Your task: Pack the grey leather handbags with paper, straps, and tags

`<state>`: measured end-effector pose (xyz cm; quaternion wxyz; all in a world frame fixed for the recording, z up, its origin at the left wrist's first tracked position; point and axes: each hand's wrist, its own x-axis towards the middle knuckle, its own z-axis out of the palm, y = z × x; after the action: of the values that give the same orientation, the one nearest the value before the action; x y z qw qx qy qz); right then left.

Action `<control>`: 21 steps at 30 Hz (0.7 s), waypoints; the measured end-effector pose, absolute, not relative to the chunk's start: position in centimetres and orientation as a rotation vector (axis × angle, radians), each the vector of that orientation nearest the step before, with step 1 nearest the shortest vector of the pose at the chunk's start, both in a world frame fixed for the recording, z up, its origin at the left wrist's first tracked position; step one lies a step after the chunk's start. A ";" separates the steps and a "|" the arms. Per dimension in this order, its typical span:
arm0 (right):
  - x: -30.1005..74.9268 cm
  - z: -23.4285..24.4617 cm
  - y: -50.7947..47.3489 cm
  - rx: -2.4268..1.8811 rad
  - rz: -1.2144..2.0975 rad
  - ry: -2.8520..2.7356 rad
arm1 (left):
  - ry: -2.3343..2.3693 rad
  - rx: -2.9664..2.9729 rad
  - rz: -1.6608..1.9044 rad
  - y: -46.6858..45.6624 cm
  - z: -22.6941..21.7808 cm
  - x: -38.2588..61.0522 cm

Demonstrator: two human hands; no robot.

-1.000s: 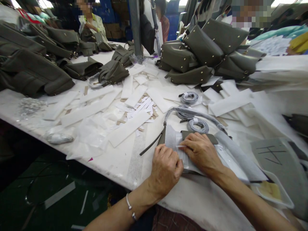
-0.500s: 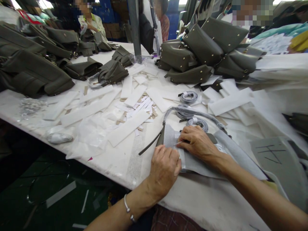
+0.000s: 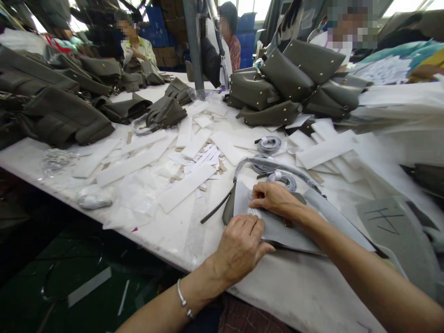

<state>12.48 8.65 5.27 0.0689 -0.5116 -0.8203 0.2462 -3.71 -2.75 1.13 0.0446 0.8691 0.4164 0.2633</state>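
Observation:
A dark olive handbag [image 3: 228, 209] lies on the table in front of me, mostly covered by a light grey wrapping sheet [image 3: 308, 233]. Its handle [image 3: 277, 165] is sheathed in grey film and arches away from me, with a dark strap end [image 3: 217, 206] sticking out to the left. My left hand [image 3: 241, 247] rests on the bag's near left part, fingers lying over the sheet and thumb stretched out to the right. Above it, my right hand [image 3: 272, 199] pinches with bent fingers by a crumpled white bit [image 3: 255, 212]; what sits between the fingertips is hidden.
Coiled, wrapped straps [image 3: 269, 144] lie behind the bag. White foam strips [image 3: 189, 187] and paper scraps spread across the table [image 3: 169, 240]. Olive bags are heaped at left [image 3: 65, 115] and back right [image 3: 287, 78]. A grey marked panel [image 3: 391, 231] stands at right. Several people are beyond.
My right hand has shifted slightly left over the bag. My left hand has loosened from a fist, its thumb now extended. A small brown piece now shows under my right wrist.

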 end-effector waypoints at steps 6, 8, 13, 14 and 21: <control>12.3 5.0 9.1 -1.642 0.614 -2.317 | 1.264 2.740 0.694 -2.9 1.4 -3.8; 12.9 5.6 8.6 -1.586 0.488 -2.201 | 1.270 2.780 0.674 -2.8 1.2 -4.0; 19.2 9.6 4.4 -1.612 0.359 -1.762 | 1.231 2.860 0.667 -2.3 0.6 -4.3; 21.3 10.6 3.1 -1.676 0.325 -1.669 | 1.230 2.861 0.683 -2.3 0.5 -4.3; 36.9 13.0 -7.6 -2.149 0.068 -1.202 | 1.211 2.921 0.766 -1.8 -0.1 -4.6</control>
<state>36.90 -7.64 13.01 0.3330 -0.8227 -0.4601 0.0261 -4.57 -1.76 -0.05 -0.0557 0.8964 0.3716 0.2350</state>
